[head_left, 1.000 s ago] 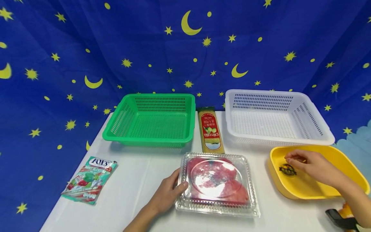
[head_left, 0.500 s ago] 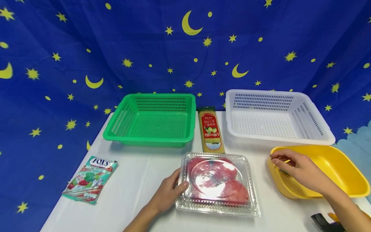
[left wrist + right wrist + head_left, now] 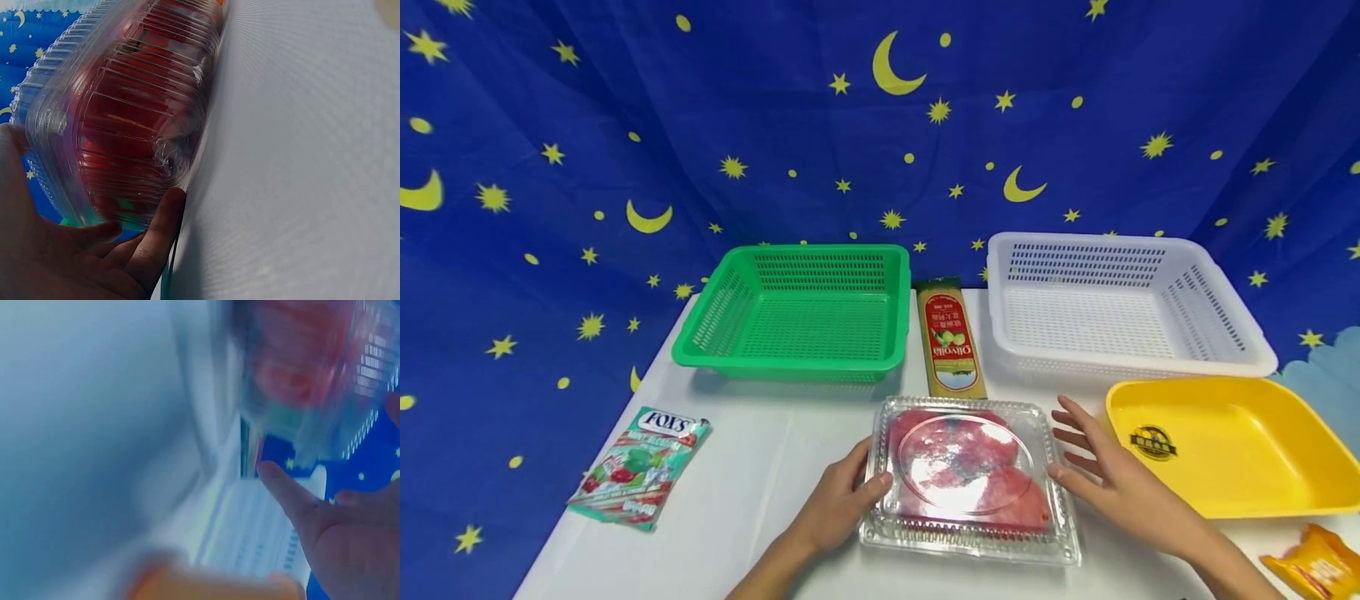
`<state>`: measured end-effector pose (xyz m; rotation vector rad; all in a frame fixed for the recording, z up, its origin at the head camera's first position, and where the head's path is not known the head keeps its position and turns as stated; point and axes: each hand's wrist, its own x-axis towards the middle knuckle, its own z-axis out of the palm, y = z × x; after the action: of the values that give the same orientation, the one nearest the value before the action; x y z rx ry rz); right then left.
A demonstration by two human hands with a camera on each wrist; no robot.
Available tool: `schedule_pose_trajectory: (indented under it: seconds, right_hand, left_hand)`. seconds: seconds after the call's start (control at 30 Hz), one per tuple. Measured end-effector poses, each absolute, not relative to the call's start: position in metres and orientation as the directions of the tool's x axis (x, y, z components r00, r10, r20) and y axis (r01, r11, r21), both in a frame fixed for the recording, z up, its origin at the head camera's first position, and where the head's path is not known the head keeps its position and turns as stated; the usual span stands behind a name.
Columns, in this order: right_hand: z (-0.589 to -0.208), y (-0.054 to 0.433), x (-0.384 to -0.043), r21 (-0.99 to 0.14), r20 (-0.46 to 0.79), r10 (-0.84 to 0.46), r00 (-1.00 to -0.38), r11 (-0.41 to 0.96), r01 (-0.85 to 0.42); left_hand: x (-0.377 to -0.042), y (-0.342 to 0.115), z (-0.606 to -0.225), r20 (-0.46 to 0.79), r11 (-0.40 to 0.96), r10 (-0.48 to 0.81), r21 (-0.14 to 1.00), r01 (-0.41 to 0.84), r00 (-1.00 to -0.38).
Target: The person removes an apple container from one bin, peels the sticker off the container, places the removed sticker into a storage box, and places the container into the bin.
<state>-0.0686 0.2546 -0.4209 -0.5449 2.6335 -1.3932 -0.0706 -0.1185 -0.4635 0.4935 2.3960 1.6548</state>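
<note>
Head view, lower centre: a clear plastic container [image 3: 966,546] with red contents [image 3: 1007,496] lies flat on the white table [image 3: 760,450], its lid closed and bright with glare. At its left edge, the left hand [image 3: 831,508] holds it, thumb over the rim and the other fingers along the side wall; the left wrist view shows one fingertip low on that wall, close to the tabletop. Just beside the right edge, the right hand [image 3: 1123,492] has its fingers spread and extended, with the thumb tip at the rim; whether it touches, I cannot tell, and the right wrist view is blurred.

Directly above the container in the frame, a pasta packet [image 3: 952,346] lies lengthwise between a green basket [image 3: 790,362] at centre left and a white basket [image 3: 1138,360] at upper right. Below the white one, at the right, sits a yellow tray [image 3: 1240,446] with a dark round label, and an orange packet [image 3: 1318,562] lies in the lower right corner. A green FOX'S candy bag [image 3: 640,467] lies at lower left, well apart from the hands. Blue cloth [image 3: 775,83] with yellow moons and stars fills the top.
</note>
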Motion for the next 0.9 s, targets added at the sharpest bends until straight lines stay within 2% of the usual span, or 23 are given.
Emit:
schedule_pose_trajectory:
  seconds: [0.13, 0.3, 0.43, 0.7, 0.9]
  right_hand:
    - [-0.429, 0.246, -0.065, -0.849, 0.034, -0.311, -0.95, 0.493, -0.192]
    - [-0.435, 0.236, -0.063, -0.91, -0.176, -0.227, -0.958, 0.409, 0.07]
    - [-0.438, 0.233, -0.061, -0.905, -0.291, -0.206, -0.934, 0.375, 0.2]
    - [-0.442, 0.232, -0.053, -0.945, -0.317, -0.243, -0.917, 0.159, 0.284]
    - [-0.443, 0.233, -0.05, -0.956, -0.289, -0.274, -0.917, 0.121, 0.265]
  left_hand:
    - [-0.07, -0.119, -0.465, 0.037, 0.323, 0.374, 0.931, 0.168, -0.927]
    - [-0.069, -0.12, -0.464, 0.021, 0.315, 0.381, 0.937, 0.151, -0.925]
    - [-0.069, -0.12, -0.464, 0.014, 0.315, 0.378, 0.938, 0.144, -0.926]
    - [-0.069, -0.119, -0.465, 0.037, 0.297, 0.385, 0.941, 0.162, -0.922]
    - [-0.071, -0.12, -0.466, 0.063, 0.296, 0.365, 0.938, 0.18, -0.929]
